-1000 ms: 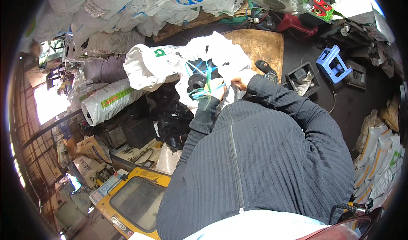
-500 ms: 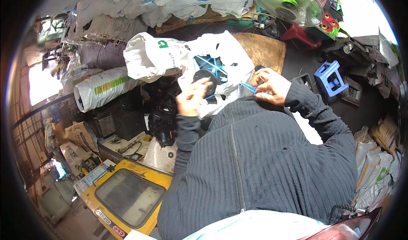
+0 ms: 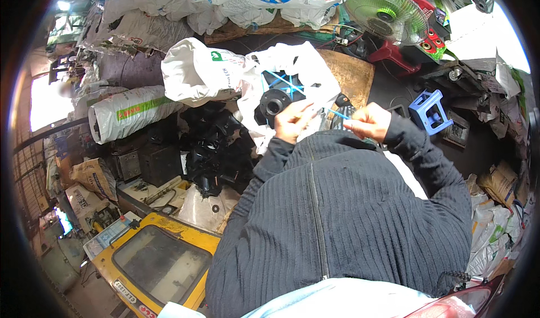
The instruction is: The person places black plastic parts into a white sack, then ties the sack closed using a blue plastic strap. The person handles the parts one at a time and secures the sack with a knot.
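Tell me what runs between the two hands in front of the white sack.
In the head view, a thin blue strap stretches from the left hand to the right hand, taut across the gap. Behind it lies the white sack.

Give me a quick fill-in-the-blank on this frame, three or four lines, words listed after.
1. The right hand pinches a thin ____ strap.
2. The left hand is at a white sack holding a ____ round part.
3. Behind the sack stands a ____ fan.

Missing words: blue; black; green
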`<state>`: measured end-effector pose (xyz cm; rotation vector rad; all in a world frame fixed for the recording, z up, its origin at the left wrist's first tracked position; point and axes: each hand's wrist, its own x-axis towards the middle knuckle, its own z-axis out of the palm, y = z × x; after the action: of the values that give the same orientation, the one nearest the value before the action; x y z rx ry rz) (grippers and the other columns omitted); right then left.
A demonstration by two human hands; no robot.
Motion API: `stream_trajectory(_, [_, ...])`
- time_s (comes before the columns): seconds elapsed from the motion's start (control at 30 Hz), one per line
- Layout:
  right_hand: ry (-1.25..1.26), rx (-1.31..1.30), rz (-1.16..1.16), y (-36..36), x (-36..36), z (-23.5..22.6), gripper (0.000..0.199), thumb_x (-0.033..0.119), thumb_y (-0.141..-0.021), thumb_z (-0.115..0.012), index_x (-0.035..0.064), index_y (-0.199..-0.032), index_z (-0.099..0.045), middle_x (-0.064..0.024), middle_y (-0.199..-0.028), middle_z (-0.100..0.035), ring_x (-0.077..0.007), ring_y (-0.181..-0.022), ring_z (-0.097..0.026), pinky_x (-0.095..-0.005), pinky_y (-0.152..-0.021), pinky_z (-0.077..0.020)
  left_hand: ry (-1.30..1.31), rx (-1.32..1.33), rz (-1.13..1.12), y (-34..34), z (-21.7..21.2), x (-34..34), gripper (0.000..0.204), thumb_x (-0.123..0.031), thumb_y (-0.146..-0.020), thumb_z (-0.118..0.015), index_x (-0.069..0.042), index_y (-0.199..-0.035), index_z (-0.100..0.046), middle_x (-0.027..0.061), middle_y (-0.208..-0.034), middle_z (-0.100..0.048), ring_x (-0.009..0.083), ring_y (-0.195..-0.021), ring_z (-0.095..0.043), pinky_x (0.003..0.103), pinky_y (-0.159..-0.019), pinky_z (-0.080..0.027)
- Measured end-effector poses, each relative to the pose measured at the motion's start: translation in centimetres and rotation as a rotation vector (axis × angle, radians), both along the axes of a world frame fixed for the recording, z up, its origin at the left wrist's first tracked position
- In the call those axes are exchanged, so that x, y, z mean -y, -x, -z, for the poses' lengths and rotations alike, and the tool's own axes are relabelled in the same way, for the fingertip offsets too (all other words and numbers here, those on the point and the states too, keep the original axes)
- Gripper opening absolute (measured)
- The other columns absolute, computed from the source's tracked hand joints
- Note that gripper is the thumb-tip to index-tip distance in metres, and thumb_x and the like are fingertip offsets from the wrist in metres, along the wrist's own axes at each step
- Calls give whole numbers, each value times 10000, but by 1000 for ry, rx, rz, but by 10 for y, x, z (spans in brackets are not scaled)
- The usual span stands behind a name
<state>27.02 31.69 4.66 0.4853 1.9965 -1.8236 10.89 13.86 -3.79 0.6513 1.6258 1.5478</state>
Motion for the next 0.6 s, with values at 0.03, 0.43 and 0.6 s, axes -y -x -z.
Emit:
stream_trajectory(0.03, [27,-78,-28,17,-6,-15,370,305,-892,-512,40,-636,-558,6,-524,-481,-88,-491,-439,-259,-485,-370,-77,-211,70,-4,17,-5,242,-82,-813,-626,1,-1039,-608,60,-876,-634,65,-678,-552,198,-587,-449])
stream_trajectory(0.43, [-493,-446,-452,319,-78,101,476,515,-861,-408,195,-1194,-524,-121,-1163,-563,-303,-1055,-540,-395,-908,-415,49,-24,-57,-17,0,-37,197,-182,-888,-473,-43,-766,-539,64,-668,-634,57,-452,-451,211,-401,-319])
stream_trajectory(0.6, [-493,-339,-749,369,-14,167,425,476,-865,-377,213,-1100,-613,-74,-1179,-561,-285,-1084,-516,-405,-939,-382,120,-9,-311,-31,2,-40,202,-106,-825,-536,-35,-654,-456,44,-567,-552,103,-470,-495,242,-449,-387])
